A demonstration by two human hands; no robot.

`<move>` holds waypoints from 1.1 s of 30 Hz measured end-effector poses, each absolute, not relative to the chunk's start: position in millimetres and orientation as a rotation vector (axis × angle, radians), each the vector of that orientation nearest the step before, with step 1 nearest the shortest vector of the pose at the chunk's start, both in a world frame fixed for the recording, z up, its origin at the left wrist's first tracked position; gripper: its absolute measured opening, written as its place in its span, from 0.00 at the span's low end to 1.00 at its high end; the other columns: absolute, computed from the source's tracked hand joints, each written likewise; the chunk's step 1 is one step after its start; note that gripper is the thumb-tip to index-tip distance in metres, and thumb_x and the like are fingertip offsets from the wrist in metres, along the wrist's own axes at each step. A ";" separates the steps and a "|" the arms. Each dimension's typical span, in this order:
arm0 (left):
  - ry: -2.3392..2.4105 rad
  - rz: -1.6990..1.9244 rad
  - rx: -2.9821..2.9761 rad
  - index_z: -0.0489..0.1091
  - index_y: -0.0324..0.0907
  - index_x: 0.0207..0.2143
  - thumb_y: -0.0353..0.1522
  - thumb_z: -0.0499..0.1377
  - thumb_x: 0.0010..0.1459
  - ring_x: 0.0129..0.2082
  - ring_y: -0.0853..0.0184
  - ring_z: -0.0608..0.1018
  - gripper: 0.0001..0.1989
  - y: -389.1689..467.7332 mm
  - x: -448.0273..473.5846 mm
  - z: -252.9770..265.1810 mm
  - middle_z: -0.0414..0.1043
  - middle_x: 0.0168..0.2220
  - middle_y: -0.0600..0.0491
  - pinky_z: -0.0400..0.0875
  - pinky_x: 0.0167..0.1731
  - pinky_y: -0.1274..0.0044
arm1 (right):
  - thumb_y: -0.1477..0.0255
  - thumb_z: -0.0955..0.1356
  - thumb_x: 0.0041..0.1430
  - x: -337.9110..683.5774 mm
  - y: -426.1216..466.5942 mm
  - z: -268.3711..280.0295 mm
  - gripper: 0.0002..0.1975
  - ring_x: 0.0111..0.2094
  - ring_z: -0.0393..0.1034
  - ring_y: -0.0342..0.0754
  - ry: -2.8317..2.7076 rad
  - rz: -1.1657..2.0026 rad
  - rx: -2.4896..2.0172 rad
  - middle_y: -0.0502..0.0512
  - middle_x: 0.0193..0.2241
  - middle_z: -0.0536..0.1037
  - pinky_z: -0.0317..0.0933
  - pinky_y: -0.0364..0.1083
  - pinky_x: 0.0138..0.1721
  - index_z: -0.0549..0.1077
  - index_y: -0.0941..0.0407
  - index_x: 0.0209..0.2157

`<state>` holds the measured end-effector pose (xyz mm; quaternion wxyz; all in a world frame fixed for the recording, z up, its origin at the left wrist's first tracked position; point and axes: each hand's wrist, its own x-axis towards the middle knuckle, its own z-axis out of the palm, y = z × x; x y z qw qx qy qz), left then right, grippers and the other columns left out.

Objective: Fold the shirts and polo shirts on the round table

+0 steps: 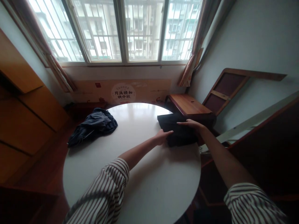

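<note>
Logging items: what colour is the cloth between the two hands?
The cloth looks black; the head view shows it.

The round table (149,193) is white, the folded cloth (178,135) at its right edge black, the crumpled garment (97,123) at its left edge dark navy. Over the table's near side, a sleeve (105,186) is striped dark brown and white. Beyond the table, a pale orange banner (150,87) bears black characters on a lighter disc; left of the table, the cupboard (18,121) is orange-brown.

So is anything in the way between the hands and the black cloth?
No, nothing visible: the left hand and right hand both touch the black cloth on the white table. The crumpled dark blue cloth lies apart, on the table's left.
</note>
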<state>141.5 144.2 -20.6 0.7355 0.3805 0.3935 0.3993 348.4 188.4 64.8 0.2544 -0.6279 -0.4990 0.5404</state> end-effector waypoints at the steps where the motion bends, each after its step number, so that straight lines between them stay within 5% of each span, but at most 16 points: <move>1: 0.840 0.899 0.832 0.69 0.38 0.53 0.38 0.72 0.48 0.36 0.62 0.81 0.31 144.6 142.5 -26.8 0.77 0.45 0.42 0.77 0.30 0.77 | 0.61 0.80 0.41 350.9 190.2 63.6 0.22 0.33 0.78 0.57 -1.418 1.424 -1.720 0.65 0.31 0.81 0.74 0.50 0.33 0.75 0.61 0.33; 4: 0.790 0.933 0.821 0.67 0.41 0.56 0.38 0.72 0.48 0.38 0.61 0.81 0.34 145.1 142.1 -36.6 0.77 0.47 0.43 0.77 0.31 0.76 | 0.54 0.77 0.44 346.4 195.8 66.7 0.29 0.45 0.75 0.65 -1.679 0.917 -1.888 0.73 0.40 0.80 0.71 0.57 0.45 0.76 0.64 0.39; 7: 0.789 0.999 0.819 0.64 0.41 0.58 0.39 0.71 0.48 0.40 0.60 0.81 0.36 143.5 144.2 -35.8 0.75 0.49 0.42 0.78 0.33 0.74 | 0.52 0.73 0.52 323.7 203.5 69.6 0.35 0.60 0.61 0.68 -1.924 0.339 -1.847 0.76 0.57 0.69 0.56 0.61 0.59 0.72 0.65 0.52; 12: 0.925 1.126 0.886 0.65 0.39 0.56 0.39 0.73 0.46 0.39 0.59 0.81 0.37 129.4 155.7 -31.6 0.76 0.47 0.39 0.78 0.32 0.74 | 0.52 0.61 0.65 281.7 213.6 45.9 0.29 0.66 0.48 0.66 -2.458 0.181 -1.618 0.54 0.67 0.57 0.38 0.74 0.61 0.60 0.44 0.65; 17: 0.967 0.660 1.050 0.73 0.33 0.33 0.39 0.70 0.50 0.23 0.65 0.78 0.18 91.3 160.2 -37.6 0.76 0.25 0.47 0.76 0.27 0.73 | 0.52 0.56 0.67 282.4 225.9 14.4 0.30 0.66 0.51 0.64 -2.484 0.089 -1.745 0.53 0.68 0.55 0.50 0.68 0.60 0.55 0.45 0.67; 20: 0.861 0.488 1.280 0.72 0.35 0.25 0.41 0.65 0.55 0.21 0.69 0.77 0.17 61.5 143.9 -30.7 0.74 0.21 0.52 0.74 0.28 0.76 | 0.50 0.55 0.67 288.2 230.3 13.8 0.31 0.65 0.51 0.65 -2.515 0.050 -1.740 0.53 0.68 0.56 0.50 0.72 0.58 0.55 0.45 0.67; 23: 0.796 0.475 1.604 0.74 0.37 0.28 0.42 0.64 0.55 0.21 0.69 0.77 0.15 38.2 106.3 -12.3 0.75 0.22 0.53 0.72 0.28 0.78 | 0.53 0.55 0.67 282.0 219.9 24.9 0.30 0.64 0.53 0.67 -2.461 -0.142 -1.607 0.58 0.66 0.60 0.45 0.75 0.58 0.58 0.49 0.66; 26: 1.070 0.547 1.970 0.76 0.39 0.29 0.39 0.62 0.59 0.24 0.69 0.77 0.12 30.5 51.3 7.0 0.77 0.24 0.52 0.70 0.30 0.78 | 0.61 0.58 0.68 257.6 188.0 36.9 0.24 0.57 0.64 0.62 -2.369 -0.293 -1.303 0.66 0.57 0.71 0.54 0.63 0.58 0.68 0.59 0.58; 29: 1.588 0.732 2.101 0.76 0.39 0.32 0.37 0.60 0.60 0.30 0.66 0.78 0.10 36.7 -12.1 19.8 0.77 0.30 0.49 0.71 0.34 0.76 | 0.66 0.59 0.68 218.6 142.7 37.8 0.17 0.40 0.73 0.54 -2.438 -0.206 -1.089 0.64 0.39 0.79 0.61 0.48 0.43 0.74 0.60 0.43; 33: 1.969 1.180 1.925 0.70 0.39 0.50 0.38 0.59 0.64 0.44 0.62 0.77 0.15 48.7 -86.7 28.5 0.72 0.49 0.46 0.74 0.44 0.67 | 0.67 0.59 0.68 169.7 97.4 15.8 0.17 0.26 0.70 0.47 -2.671 -0.051 -0.992 0.56 0.25 0.78 0.51 0.45 0.30 0.72 0.57 0.29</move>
